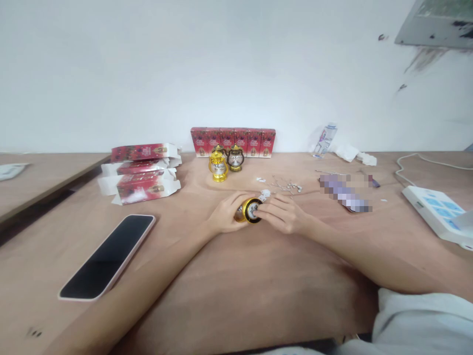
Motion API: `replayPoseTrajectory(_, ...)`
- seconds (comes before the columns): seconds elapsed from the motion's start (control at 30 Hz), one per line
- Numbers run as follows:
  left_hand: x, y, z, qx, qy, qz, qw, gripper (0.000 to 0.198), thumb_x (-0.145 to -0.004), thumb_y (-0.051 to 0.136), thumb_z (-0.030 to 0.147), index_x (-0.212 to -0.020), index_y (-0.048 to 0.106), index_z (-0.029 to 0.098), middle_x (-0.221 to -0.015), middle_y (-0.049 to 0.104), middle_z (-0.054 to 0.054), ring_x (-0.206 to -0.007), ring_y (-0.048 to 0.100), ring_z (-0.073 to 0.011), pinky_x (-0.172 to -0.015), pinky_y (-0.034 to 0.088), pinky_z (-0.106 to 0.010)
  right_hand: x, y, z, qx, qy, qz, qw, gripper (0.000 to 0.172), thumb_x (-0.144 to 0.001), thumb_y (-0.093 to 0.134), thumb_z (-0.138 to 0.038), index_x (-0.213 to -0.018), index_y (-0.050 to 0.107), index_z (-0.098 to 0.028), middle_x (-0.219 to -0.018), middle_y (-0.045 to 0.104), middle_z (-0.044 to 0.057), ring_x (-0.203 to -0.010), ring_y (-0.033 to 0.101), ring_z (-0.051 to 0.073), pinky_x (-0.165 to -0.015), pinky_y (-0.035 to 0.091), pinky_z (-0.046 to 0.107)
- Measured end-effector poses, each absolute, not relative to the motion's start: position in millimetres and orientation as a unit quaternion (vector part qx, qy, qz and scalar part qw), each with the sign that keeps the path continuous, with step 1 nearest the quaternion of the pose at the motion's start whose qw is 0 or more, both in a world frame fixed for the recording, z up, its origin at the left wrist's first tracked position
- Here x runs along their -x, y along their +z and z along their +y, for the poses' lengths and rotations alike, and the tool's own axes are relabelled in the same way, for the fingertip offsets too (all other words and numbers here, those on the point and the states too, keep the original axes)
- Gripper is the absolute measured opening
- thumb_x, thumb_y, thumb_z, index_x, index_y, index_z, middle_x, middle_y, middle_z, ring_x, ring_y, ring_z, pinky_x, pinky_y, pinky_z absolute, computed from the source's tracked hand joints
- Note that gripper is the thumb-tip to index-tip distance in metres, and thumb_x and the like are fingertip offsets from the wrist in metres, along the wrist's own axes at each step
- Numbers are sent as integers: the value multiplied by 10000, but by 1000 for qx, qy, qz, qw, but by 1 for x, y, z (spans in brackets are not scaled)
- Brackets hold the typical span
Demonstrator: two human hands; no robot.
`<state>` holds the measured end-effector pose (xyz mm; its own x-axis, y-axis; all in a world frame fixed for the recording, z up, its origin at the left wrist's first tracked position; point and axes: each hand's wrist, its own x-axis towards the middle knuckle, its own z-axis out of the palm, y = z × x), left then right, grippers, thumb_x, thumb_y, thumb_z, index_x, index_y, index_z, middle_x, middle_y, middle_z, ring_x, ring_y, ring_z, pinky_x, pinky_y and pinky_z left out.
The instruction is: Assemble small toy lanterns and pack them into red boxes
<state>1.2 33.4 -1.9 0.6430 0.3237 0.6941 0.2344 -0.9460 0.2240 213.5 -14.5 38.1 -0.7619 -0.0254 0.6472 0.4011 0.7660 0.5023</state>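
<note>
My left hand [226, 214] is wrapped around a small gold lantern [240, 213], which lies on its side with its round base turned toward my right hand. The base has a dark ring and a pale disc in its middle. My right hand [283, 213] has its fingertips pressed together against that disc; whether they pinch something small cannot be made out. Behind my hands a gold lantern [219, 167] and a dark bronze one [235, 159] stand upright. Small white pieces [265, 194] and a scatter of little metal parts [293, 187] lie just beyond my right hand.
Several red printed boxes [242, 140] stand in a row by the wall. Opened boxes [146, 185] are stacked at the left, above a phone [107, 259]. On the right are a clear bottle [325, 140], crumpled tissue [347, 152], a blurred purple item [342, 191] and a white power strip [436, 212].
</note>
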Motion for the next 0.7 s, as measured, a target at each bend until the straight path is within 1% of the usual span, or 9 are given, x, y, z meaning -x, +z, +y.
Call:
replayPoseTrajectory(0.1,-1,-2,34,-903,401,141,61,562,-764,641,313,-1263,417,180,-1164,580,-133,-1060,583,-234,-907,501,-368,-211,32,-15,104,-315,-872,360,209,-863,451,-34,-954,620,-116,-860,687,91,-747,578,153,-686,446,297)
replayPoseTrajectory(0.2,0,-3,35,-905,398,140,59,553,-764,637,325,-1252,423,180,-1156,582,-136,-1053,586,-236,-898,504,-363,-206,29,-16,148,-250,-874,389,199,-861,453,-39,-902,617,-144,-827,667,72,-721,557,147,-672,443,288)
replayPoseTrajectory(0.27,0,-4,35,-908,391,142,55,544,-765,632,331,-1245,426,181,-1143,586,-135,-1044,590,-237,-890,505,-361,-203,32,-18,195,-173,-884,388,197,-872,449,-65,-848,611,-173,-814,639,58,-735,548,147,-674,439,289)
replayPoseTrajectory(0.33,0,-5,36,-910,385,144,47,534,-766,627,343,-1234,431,180,-1129,590,-133,-1029,596,-237,-879,507,-360,-201,37,-20,243,-68,-889,382,184,-877,458,-98,-807,605,-185,-856,602,60,-799,551,151,-721,447,300)
replayPoseTrajectory(0.43,0,-5,36,-912,380,150,29,524,-764,626,359,-1219,441,178,-1127,591,-134,-1025,596,-238,-866,506,-360,-199,39,-19,330,120,-843,408,37,-813,582,-166,-799,565,-195,-913,541,49,-855,545,158,-785,451,329)
replayPoseTrajectory(0.53,0,-4,35,-917,370,151,3,515,-758,634,357,-1209,454,184,-1121,600,-129,-1020,594,-239,-855,496,-365,-196,27,-14,407,323,-738,430,325,-658,710,-197,-864,459,-221,-865,526,3,-766,540,153,-716,463,332)
replayPoseTrajectory(0.57,0,-4,35,-917,369,152,-5,511,-758,635,357,-1204,457,186,-1115,604,-126,-1017,594,-239,-852,492,-367,-195,21,-12,421,376,-705,430,382,-628,715,-198,-878,428,-228,-855,528,-8,-746,541,150,-694,465,327)
replayPoseTrajectory(0.63,-1,-3,33,-914,372,159,-15,507,-758,634,366,-1198,458,186,-1101,611,-121,-1006,596,-238,-847,486,-371,-192,10,-11,430,434,-664,430,389,-624,695,-211,-880,404,-234,-866,537,-10,-760,551,151,-692,466,322)
replayPoseTrajectory(0.7,-1,-2,32,-909,380,172,-15,513,-753,634,386,-1189,453,185,-1089,615,-118,-997,600,-241,-845,486,-376,-189,5,-11,420,439,-659,444,345,-653,674,-243,-880,413,-232,-889,546,-1,-800,558,152,-718,463,322)
